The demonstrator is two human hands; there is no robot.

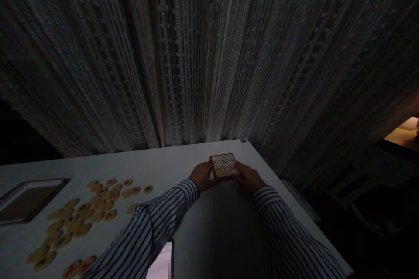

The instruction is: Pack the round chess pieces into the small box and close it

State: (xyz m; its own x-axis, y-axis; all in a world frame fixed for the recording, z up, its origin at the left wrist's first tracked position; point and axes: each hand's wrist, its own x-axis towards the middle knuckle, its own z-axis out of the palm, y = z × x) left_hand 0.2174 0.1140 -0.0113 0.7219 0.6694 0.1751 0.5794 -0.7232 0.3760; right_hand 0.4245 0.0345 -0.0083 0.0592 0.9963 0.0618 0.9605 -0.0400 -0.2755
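Near the far right of the white table, I hold a small flat wooden box [224,165] with dark writing on its pale top, probably a Chinese chess box. My left hand [202,175] closes on its left side, the thumb along the edge. On the opposite side my right hand [249,176] grips the right edge, thumb on top. The undersides of both hands are hidden. Left of my left forearm, many round wooden Chinese chess pieces [87,214] lie scattered, several with red characters and others with dark ones.
A shallow wooden-rimmed tray [31,219] lies at the table's left. Partly under my left sleeve is a bright-screened device [162,261]. A string curtain [203,52] hangs behind the white table [144,159]. The table's right edge runs beside my right arm.
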